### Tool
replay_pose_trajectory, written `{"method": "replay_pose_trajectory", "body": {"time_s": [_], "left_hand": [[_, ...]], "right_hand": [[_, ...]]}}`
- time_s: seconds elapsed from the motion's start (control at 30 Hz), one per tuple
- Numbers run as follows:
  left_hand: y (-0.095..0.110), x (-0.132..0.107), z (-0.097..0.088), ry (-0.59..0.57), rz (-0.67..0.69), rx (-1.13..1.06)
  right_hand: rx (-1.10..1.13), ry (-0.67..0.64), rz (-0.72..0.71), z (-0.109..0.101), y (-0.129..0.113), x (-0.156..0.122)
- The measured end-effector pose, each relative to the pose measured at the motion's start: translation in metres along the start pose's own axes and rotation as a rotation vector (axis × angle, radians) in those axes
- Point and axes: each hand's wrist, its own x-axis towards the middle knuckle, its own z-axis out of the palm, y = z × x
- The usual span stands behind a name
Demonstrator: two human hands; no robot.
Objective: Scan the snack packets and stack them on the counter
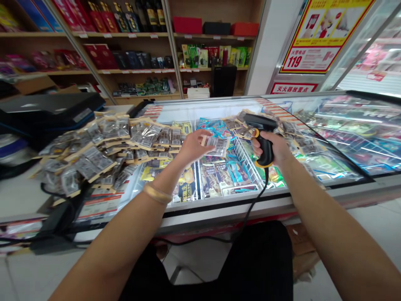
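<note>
My left hand (196, 144), with a gold bangle (157, 193) on the wrist, has its thumb and fingers closed on the left edge of a small clear packet (219, 145) with printed labelling. My right hand (277, 148) is wrapped round the grip of a black and yellow barcode scanner (265, 148), whose head is above the freezer's glass lid. From its base a black cable (250, 207) hangs down over the front edge. To the left lies a heap of similar small packets (94, 161) with tan edges. More packets (293, 127) are spread on the glass beyond the scanner.
A chest freezer (225, 205) with a glass top holds wrapped ice creams (221, 175) and white wire baskets (247, 159). At left stands a dark machine (53, 108). Shelves (131, 35) with bottles and boxes line the back. A fire sign (313, 58) hangs at right.
</note>
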Motion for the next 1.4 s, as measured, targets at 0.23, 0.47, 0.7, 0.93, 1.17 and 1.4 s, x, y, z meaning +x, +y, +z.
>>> {"method": "replay_pose_trajectory", "body": {"time_s": [0.23,0.47,0.7,0.93,1.17,1.4], "left_hand": [[-0.025,0.007,-0.042,0.364,-0.099,-0.761],[-0.039,0.009,-0.038,0.495,-0.068,-0.378],[-0.05,0.011,-0.043,0.555,-0.074,-0.063],[-0.051,0.011,-0.044,0.568,-0.087,-0.03],[-0.049,0.01,-0.044,0.572,-0.099,-0.005],[-0.052,0.011,-0.044,0.56,-0.089,-0.034]], "right_hand": [[0.003,-0.154,0.014,0.076,0.013,0.038],[-0.127,-0.347,0.137,0.072,0.017,0.024],[-0.274,-0.52,0.197,0.068,0.014,0.014],[-0.316,-0.569,0.197,0.072,0.014,0.013],[-0.304,-0.573,0.196,0.072,0.015,0.013],[-0.3,-0.577,0.215,0.071,0.014,0.014]]}}
